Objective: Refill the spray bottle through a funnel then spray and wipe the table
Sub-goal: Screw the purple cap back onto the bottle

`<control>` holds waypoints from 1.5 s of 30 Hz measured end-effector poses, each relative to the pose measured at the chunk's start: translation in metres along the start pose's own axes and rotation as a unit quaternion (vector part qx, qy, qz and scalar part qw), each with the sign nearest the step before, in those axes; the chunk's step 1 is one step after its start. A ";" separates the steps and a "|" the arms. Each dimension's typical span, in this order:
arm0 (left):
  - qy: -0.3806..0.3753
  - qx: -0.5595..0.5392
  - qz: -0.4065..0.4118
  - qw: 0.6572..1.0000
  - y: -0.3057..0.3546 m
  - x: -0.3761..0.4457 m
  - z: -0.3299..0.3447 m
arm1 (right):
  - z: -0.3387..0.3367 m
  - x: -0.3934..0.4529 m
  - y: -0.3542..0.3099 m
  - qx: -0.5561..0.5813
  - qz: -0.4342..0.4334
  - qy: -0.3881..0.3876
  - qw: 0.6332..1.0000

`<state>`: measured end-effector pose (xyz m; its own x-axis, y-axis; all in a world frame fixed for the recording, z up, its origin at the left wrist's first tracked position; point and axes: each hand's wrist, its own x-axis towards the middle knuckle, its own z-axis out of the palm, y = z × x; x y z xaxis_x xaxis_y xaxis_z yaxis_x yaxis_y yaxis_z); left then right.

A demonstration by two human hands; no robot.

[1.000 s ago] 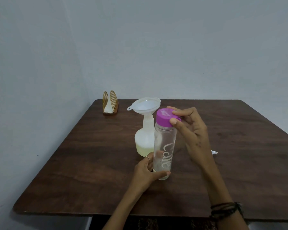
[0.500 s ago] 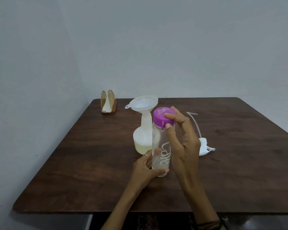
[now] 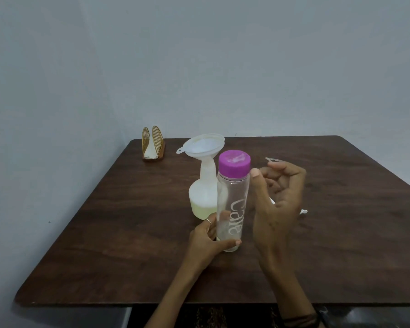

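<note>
Near the middle of the dark wooden worktop [image 3: 109,233]: a white spray bottle [image 3: 202,197], upright, head off, pale yellow liquid low in its round belly. In its neck, a white funnel [image 3: 202,145], mouth up, small tab at the left rim. Just in front and slightly right, partly overlapping the spray bottle: a tall clear bottle [image 3: 232,204], upright, white lettering down its side, capped by a purple lid [image 3: 234,163].

At the clear bottle's base, the left hand [image 3: 206,240], fingers [image 3: 230,243] and thumb wrapped around the lower part, a thin ring on one finger. Just right of the lid, the right hand [image 3: 277,207], raised, fingers loosely curled and holding nothing, thumb tip close beside the lid but apart from it. Dark bands on the right wrist at the bottom edge.

Behind the right hand, mostly hidden: the white spray head [image 3: 303,211] flat on the worktop, its thin tube end [image 3: 272,159] just past the fingertips.

At the far left corner, a gold wire napkin holder [image 3: 153,146] with a white napkin inside. Beyond, plain pale grey walls [image 3: 223,67].
</note>
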<state>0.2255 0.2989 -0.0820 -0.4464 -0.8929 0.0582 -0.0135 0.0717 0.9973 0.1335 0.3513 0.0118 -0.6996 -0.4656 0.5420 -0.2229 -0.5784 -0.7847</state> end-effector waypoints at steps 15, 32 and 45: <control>-0.002 0.004 0.012 1.000 0.003 -0.003 0.000 | 0.006 -0.008 -0.001 -0.086 -0.002 -0.034 0.996; 0.007 -0.010 0.006 1.000 0.003 -0.002 0.001 | 0.004 0.001 -0.001 -0.067 0.024 -0.100 0.992; 0.008 0.003 0.004 1.000 0.002 0.000 0.000 | 0.008 0.004 0.002 -0.084 0.020 -0.085 0.993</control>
<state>0.2255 0.2992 -0.0796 -0.4313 -0.8997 0.0673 -0.0144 0.0814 0.9966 0.1357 0.3431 0.0149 -0.5886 -0.6009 0.5407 -0.3177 -0.4430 -0.8383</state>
